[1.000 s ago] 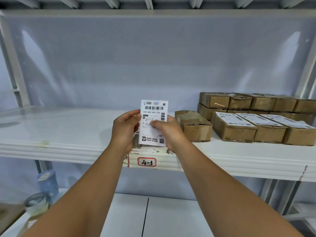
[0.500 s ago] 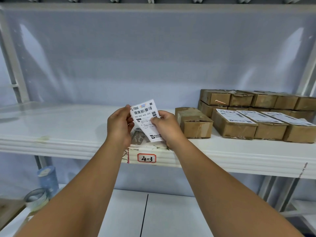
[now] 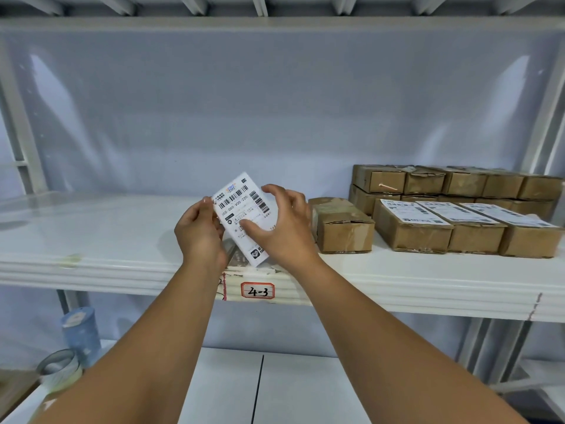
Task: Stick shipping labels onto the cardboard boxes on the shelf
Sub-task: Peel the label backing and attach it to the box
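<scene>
I hold a white shipping label [image 3: 244, 209] tilted over the front edge of the white shelf [image 3: 107, 240]. My left hand [image 3: 200, 231] pinches its left edge. My right hand [image 3: 281, 228] has its thumb on the printed face, with the fingers arched round the label's right side. Just right of my hands stands a bare cardboard box [image 3: 342, 228]. Beyond it sit three boxes in a row, each with a label on top [image 3: 411, 229]. Behind them, plain boxes [image 3: 428, 182] are stacked two high. More paper [image 3: 237, 255] lies on the shelf under the label.
A red-framed tag reading 4-3 [image 3: 257, 290] is stuck on the shelf's front edge. Lower left, a tape roll [image 3: 59, 367] and a blue cylinder [image 3: 81, 332] stand on a lower surface. Grey uprights [image 3: 547, 123] frame the shelf.
The label has tilted from upright to slanted, its top now leaning right. My right hand has opened wider around it, thumb still on its face. The left hand keeps its pinch.
</scene>
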`<state>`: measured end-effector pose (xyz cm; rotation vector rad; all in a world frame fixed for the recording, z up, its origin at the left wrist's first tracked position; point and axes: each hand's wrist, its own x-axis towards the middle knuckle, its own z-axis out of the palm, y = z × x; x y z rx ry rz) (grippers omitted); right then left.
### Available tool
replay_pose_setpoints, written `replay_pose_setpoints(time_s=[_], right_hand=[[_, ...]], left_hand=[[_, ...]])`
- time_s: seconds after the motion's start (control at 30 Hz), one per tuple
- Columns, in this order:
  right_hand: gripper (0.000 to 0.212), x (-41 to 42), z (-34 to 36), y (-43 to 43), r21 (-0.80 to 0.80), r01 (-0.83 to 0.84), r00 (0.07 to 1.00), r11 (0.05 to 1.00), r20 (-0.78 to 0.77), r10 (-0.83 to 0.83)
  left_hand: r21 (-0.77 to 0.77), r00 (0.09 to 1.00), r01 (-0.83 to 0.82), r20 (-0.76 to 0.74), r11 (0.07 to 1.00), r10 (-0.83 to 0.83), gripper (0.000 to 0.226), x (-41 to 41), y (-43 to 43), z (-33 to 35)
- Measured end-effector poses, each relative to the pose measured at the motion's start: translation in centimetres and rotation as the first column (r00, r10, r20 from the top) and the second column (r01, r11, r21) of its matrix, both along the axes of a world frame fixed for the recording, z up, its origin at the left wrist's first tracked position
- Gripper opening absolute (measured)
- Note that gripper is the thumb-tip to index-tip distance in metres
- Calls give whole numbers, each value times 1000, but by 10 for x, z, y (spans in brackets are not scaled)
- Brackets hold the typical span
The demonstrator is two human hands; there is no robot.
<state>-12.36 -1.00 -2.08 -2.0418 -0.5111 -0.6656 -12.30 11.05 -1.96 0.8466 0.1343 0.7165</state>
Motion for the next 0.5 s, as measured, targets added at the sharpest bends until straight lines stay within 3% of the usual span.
replay_pose_setpoints(time_s=[0.1,0.23,0.37,0.5], right_hand=[[71,-1,3,-4,108,-119,980,987,-145,134],[68,2,4,-7,303,-93,976,948,-159,147],[69,5,3,-8,237,-21,997,971,-67,37],[49,8,-1,-9,161,63,996,985,56,-73]], left_hand=[[-79,1000,-3,10,997,4,19,0,1,0],[-51,999,41,7,998,-40,17,-3,-2,2],[3,995,100,20,995,-100,15,-8,-5,5],[75,975,218,19,973,-220,10,-13,-5,7]])
